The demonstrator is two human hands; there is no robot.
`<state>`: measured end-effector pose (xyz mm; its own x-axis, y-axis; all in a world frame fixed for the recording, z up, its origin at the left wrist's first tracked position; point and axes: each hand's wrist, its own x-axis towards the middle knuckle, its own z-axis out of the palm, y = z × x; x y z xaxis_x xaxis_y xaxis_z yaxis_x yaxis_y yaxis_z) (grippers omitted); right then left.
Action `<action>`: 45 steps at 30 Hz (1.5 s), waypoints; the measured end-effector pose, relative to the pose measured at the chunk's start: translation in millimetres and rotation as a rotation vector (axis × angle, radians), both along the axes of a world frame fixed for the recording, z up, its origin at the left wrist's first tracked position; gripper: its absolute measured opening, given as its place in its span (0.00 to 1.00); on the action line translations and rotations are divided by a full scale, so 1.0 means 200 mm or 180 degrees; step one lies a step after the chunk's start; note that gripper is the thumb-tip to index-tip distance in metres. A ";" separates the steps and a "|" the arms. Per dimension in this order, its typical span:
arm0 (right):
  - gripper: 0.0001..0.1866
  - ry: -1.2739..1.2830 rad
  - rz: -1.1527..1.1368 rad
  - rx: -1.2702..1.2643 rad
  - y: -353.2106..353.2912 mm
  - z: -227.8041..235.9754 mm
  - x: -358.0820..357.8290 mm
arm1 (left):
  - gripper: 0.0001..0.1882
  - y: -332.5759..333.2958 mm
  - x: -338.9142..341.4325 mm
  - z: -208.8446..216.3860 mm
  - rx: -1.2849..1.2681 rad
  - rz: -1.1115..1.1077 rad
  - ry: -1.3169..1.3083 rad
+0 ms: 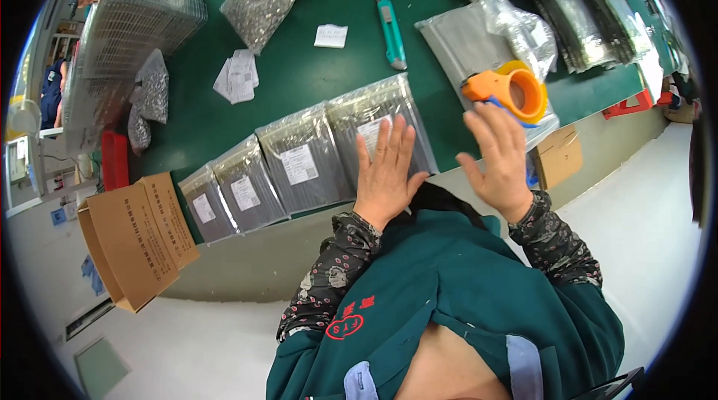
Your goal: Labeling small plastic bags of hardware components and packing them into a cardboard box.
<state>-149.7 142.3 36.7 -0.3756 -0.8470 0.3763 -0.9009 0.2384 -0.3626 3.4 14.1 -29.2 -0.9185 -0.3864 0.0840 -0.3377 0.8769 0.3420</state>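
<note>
Packs (305, 187), four, clear-wrapped, lie in a slanted row along the near edge of the green desk (314, 86), growing larger left to right, a white label on each. Left hand (384, 179) is palm down over the rightmost pack (348, 134), partly covering its label; fingers straight, slightly spread, thumb out, gripping nothing. Whether it presses on the wrap: cannot tell.

Right hand (497, 166) is right of that pack, near the desk edge, fingers released and fanned, nothing held. Its fingertips are at the orange tape dispenser (486, 87); contact unclear. Dispenser sits on a flat grey bag (452, 44).

Beyond the rightmost pack: teal cutter (389, 29), lying flat. Left of cutter: white slip (331, 35), then loose labels (238, 77). Bag of small metal parts (265, 3) behind those; smaller parts bag (153, 89) at left, by a tall clear tray stack (142, 11). Red bin (114, 160) and brown box (127, 243) at the desk's left end. Clear and black bags (580, 26) far right. Carton (559, 157) lower down, below the desk's right part.
</note>
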 end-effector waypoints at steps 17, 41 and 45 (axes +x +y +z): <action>0.19 -0.2629 0.0671 -0.0346 0.21 0.34 -0.19 | 0.15 -0.22 -0.18 0.50 0.3700 -0.0066 0.1210; 0.33 -0.0407 0.1741 0.0354 -0.06 0.45 -0.07 | 0.06 -0.42 0.29 0.62 0.2809 0.1612 0.2228; 0.32 -0.0273 0.1278 0.0283 -0.19 0.30 -0.02 | 0.05 -0.27 0.16 0.69 0.0182 0.0647 0.1852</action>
